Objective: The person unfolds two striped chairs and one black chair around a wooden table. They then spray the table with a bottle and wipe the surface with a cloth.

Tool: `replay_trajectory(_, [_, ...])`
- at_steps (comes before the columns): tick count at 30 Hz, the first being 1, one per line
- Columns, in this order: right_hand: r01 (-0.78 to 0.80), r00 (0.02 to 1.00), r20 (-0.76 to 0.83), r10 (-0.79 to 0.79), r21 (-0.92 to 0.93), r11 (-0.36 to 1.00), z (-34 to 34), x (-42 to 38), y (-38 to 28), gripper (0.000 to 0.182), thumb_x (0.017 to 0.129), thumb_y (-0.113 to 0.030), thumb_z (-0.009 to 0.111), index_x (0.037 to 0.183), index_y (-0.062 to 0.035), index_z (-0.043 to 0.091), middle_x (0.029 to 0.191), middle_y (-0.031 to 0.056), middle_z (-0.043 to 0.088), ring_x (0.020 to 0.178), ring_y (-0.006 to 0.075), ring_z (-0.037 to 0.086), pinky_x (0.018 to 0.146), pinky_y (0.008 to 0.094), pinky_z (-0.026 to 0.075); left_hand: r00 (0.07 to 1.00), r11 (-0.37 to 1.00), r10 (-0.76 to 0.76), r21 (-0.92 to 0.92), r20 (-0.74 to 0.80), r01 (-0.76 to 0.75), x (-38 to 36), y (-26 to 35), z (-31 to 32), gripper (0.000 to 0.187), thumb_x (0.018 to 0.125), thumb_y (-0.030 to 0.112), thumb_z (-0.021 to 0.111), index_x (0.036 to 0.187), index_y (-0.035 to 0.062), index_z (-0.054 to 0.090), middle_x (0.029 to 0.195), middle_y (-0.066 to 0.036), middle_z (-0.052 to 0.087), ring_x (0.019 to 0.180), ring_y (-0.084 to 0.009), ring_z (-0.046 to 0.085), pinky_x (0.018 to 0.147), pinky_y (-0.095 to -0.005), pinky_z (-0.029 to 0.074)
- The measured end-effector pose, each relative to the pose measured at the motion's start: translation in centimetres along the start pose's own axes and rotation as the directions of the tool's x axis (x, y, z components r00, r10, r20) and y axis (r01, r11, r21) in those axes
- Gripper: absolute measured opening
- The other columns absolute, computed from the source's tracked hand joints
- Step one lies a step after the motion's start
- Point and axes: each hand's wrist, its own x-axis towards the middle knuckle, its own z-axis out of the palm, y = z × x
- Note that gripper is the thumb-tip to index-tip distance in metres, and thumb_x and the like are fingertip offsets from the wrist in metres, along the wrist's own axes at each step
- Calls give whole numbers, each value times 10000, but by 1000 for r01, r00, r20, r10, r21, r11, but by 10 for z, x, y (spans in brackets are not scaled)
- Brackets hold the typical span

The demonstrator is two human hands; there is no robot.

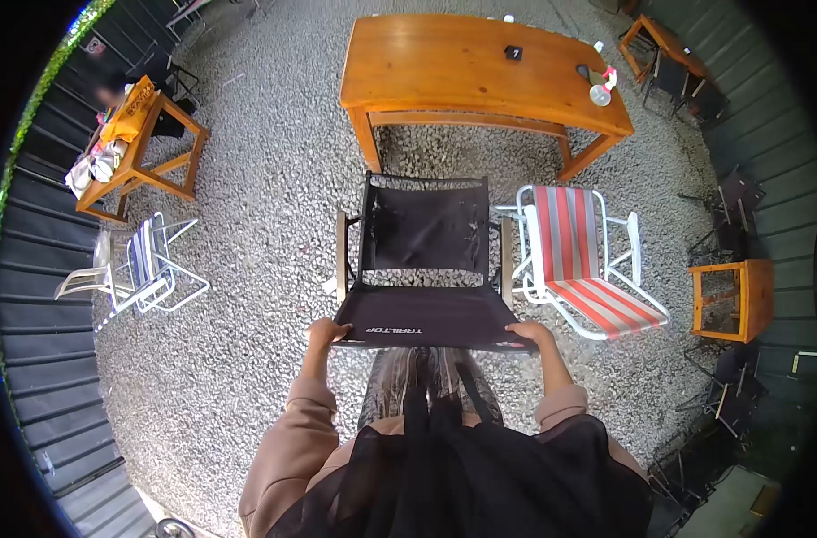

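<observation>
A black folding chair [426, 309] with wooden armrests stands right in front of me, its seat facing my body and "TRAILTOP" printed near the seat's front edge. My left hand [324, 333] is closed around the left front corner of that seat. At the opposite corner, my right hand [533, 334] grips the edge in the same way, thumb on top. Just to the right of the chair is a red-and-white striped folding chair [574, 251] with a white frame. Behind both chairs stands a long wooden table [444, 72].
On the table are a spray bottle [603, 88] and a small black number sign [513, 53]. At left, a smaller wooden table [144, 166] holds bags, with a blue striped chair [146, 255] nearby. Right, a wooden stool-like table [756, 300] stands by the dark wall. Gravel [256, 269] covers the ground.
</observation>
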Motion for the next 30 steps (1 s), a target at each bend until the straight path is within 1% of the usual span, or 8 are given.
replay_trajectory(4, [-133,971,240,8,509,850,3,-23,20,330,791,-327,580,819,1,549,671,64,558,492,179,549,399,250,428,974,937,-119,-302,191,174,-45,1,-20,480,787,464,524,710,4,635,586,-67,621,481,-148,603,486,-247,497])
replay_trajectory(9, [-49,986,149,-80,702,710,17,-10,36,252,746,-219,650,824,-5,542,754,84,546,545,210,585,436,285,438,975,956,-59,-293,-213,-6,-25,-20,26,489,719,464,543,608,-1,645,590,-112,625,653,-233,639,627,-303,510])
replay_trajectory(13, [-26,981,157,-111,680,733,7,-22,27,215,756,-182,631,827,4,550,776,104,565,546,199,613,358,217,350,974,922,-142,-381,-177,65,-17,-27,36,502,666,501,577,613,7,655,669,-139,642,768,-253,637,742,-322,490])
replay_trajectory(16, [7,980,141,-144,691,723,11,-13,24,256,727,-108,653,895,33,521,800,106,543,608,211,573,488,314,483,968,955,-109,-296,-224,39,-24,-23,28,521,702,499,542,600,0,653,683,-136,644,763,-255,637,748,-322,487])
replay_trajectory(24, [10,979,165,-117,536,844,-3,-33,13,222,789,-182,589,928,-19,533,762,86,595,562,193,595,398,266,373,946,884,-256,-445,-200,145,-60,0,8,569,743,538,483,653,8,667,596,-115,628,722,-232,642,761,-318,486])
replay_trajectory(25, [-1,976,176,-130,598,801,-2,-36,11,253,797,-233,573,943,-29,538,748,92,599,552,192,591,405,268,381,970,918,-182,-381,-164,108,-45,-4,14,622,753,578,465,769,-11,663,760,-173,644,816,-270,627,778,-349,478])
replay_trajectory(28, [349,921,-235,-310,149,925,17,49,45,344,811,-342,528,927,-22,572,868,141,600,646,230,606,542,336,483,877,914,-270,-393,-398,102,-50,1,22,683,759,609,446,926,-29,623,921,-213,615,909,-332,588,776,-388,473])
replay_trajectory(30, [372,831,-390,-397,-141,918,-1,-25,24,450,799,-419,510,975,-9,570,1016,194,550,897,299,545,765,424,413,825,979,-161,-190,-542,66,-80,8,22,627,771,582,460,1037,28,582,1213,-199,433,1171,-319,370,946,-465,313])
